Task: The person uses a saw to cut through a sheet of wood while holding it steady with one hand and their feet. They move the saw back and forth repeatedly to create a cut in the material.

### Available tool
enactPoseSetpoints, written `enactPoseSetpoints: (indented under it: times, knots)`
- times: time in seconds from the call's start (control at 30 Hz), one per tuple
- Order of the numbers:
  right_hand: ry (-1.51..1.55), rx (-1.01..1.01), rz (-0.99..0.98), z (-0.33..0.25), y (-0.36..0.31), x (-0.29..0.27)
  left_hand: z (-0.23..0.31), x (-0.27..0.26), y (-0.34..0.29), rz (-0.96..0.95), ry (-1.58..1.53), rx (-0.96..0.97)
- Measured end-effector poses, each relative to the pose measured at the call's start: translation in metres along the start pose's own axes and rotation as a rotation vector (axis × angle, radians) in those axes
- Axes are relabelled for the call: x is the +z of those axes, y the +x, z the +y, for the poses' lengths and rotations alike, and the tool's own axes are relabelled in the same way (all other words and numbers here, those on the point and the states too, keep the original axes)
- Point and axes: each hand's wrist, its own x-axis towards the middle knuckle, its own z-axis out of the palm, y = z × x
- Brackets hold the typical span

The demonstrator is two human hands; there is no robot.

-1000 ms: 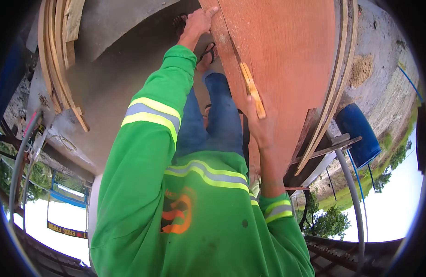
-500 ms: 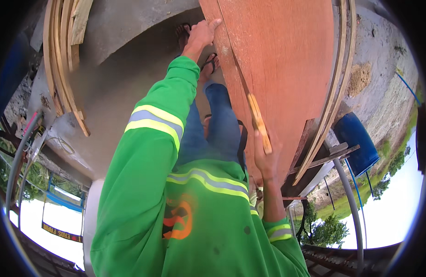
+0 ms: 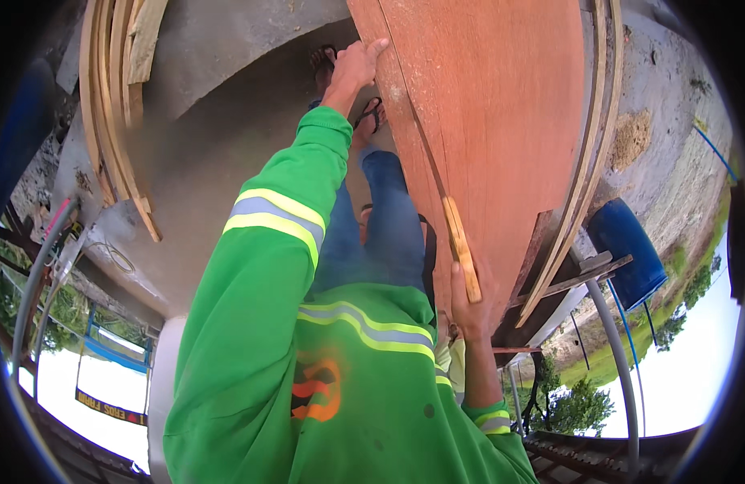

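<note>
A reddish-brown plywood sheet (image 3: 502,105) stretches out in front of me, with a long cut line running near its left edge. My right hand (image 3: 472,310) is closed round the yellow wooden handle (image 3: 463,250) of a handsaw. The saw's thin blade (image 3: 427,153) lies along the cut, its lower part hidden by the wood. At the sheet's left edge my left hand (image 3: 356,71) grips the board, thumb on top and the other fingers partly out of sight.
Long wooden strips (image 3: 106,105) lie at the left, and more strips (image 3: 586,161) run along the sheet's right side. A blue barrel (image 3: 627,252) stands beyond them beside a grey pole (image 3: 615,331). My sandalled feet (image 3: 371,117) are on the concrete below the board's left edge.
My right hand has drawn the handsaw back toward my body along the cut. The left hand stays at the board's edge, nearly unmoved.
</note>
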Motion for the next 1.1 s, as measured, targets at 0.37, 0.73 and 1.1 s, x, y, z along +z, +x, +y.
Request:
enactPoseSetpoints:
  times: [0.37,0.73,1.1]
  knots:
    - [0.046,-0.011,0.041,0.020,0.089,0.061,0.004,0.012,-0.009,-0.015,0.013,0.093]
    - [0.124,0.005,0.038,0.038,0.118,0.073,0.008,0.016,0.004,0.103,0.072,0.124]
    - [0.054,0.109,-0.026,-0.007,-0.065,-0.040,-0.005,0.014,0.014,0.097,0.078,0.070]
